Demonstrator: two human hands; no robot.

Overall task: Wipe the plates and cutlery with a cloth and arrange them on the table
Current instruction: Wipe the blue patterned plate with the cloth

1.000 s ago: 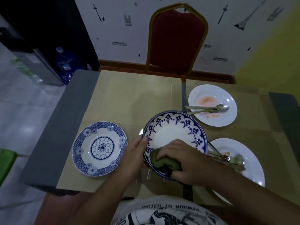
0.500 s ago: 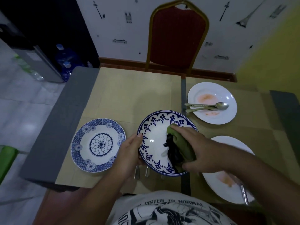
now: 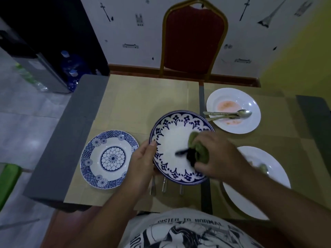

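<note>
Tan table [image 3: 143,97]: we see the blue-rimmed plate [image 3: 172,138] at centre, a patterned plate [image 3: 93,158] at its 9 o'clock, a stained white plate [image 3: 250,108] at 2 o'clock. The left hand [image 3: 141,163] grips the centre plate's 9 o'clock rim; the right hand [image 3: 215,154], fingers curled, presses a green cloth [image 3: 198,149] onto its 3 o'clock side. A spoon [image 3: 241,113] lies on the white plate.

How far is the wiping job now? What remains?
Done, apparently: the patterned plate on the left looks clean. In hand: the left hand grips the middle plate while the right hand rubs a green cloth on it. Left: the far white plate, with reddish smears and a spoon, the near white plate, and the cutlery under the middle plate.
</note>
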